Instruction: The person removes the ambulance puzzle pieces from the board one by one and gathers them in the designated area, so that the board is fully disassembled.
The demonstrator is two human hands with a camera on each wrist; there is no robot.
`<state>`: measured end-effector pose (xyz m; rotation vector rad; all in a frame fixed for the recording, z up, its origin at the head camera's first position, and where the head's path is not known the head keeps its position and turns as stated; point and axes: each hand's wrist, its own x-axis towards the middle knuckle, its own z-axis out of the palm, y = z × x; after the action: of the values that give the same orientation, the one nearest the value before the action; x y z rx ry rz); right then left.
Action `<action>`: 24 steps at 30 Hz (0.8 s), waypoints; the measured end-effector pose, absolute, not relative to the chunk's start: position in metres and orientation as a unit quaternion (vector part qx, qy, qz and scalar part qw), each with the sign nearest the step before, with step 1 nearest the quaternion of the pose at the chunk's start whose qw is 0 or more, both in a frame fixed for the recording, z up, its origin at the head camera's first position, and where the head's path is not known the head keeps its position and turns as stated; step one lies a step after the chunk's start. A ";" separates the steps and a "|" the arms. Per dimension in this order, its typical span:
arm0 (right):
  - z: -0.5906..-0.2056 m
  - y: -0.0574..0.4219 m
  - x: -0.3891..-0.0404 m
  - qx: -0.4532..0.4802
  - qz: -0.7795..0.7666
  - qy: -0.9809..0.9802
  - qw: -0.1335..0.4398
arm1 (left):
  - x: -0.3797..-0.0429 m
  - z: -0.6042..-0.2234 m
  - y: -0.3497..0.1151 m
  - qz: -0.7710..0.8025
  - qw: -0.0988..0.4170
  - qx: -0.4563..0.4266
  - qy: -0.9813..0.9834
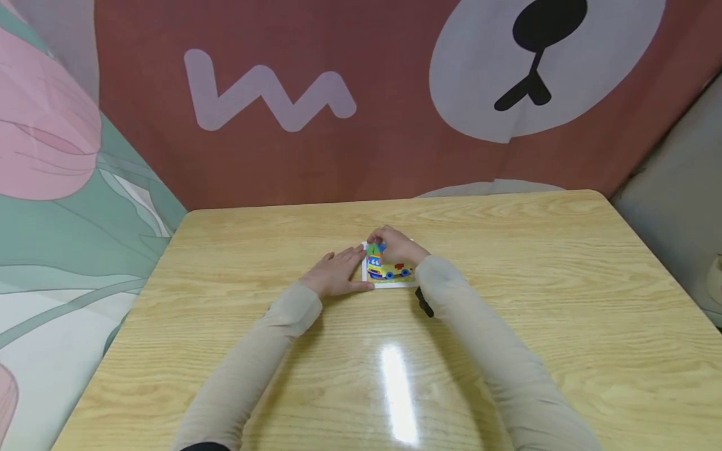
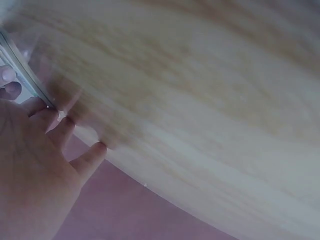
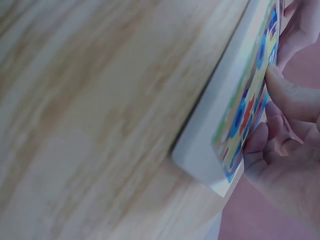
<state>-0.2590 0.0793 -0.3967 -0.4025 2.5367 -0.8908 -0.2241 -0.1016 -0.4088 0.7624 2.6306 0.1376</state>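
A white-framed puzzle board [image 1: 395,284] with a bright picture of a vehicle lies flat on the wooden table. My left hand [image 1: 338,273] rests beside its left edge, fingers stretched out, with the thumb by the near left corner. Over the board's upper part, my right hand [image 1: 397,245] has its fingers bent down and pinches a small blue puzzle piece [image 1: 381,247] near the far left corner. In the right wrist view, the thumb and fingers of the right hand [image 3: 290,165] hover close over the picture; the fingertips' hold is partly hidden there.
The wooden table [image 1: 237,275] stretches around the board on every side. Behind it hangs a brown cloth [image 1: 389,144] with a cartoon face. A black strap [image 1: 424,303] shows under the right wrist.
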 end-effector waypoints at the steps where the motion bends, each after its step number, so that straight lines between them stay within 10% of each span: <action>1: -0.397 0.079 -0.259 -0.144 -0.323 0.911 0.211 | -0.224 -0.409 -0.102 0.051 0.198 0.271 0.941; 24: -0.404 0.084 -0.255 -0.137 -0.359 0.904 0.187 | -0.223 -0.408 -0.102 0.046 0.205 0.266 0.941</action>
<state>-0.2549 0.0842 -0.4040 -0.3853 2.5439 -1.0110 -0.2233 -0.1018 -0.4081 0.7425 2.6217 0.1288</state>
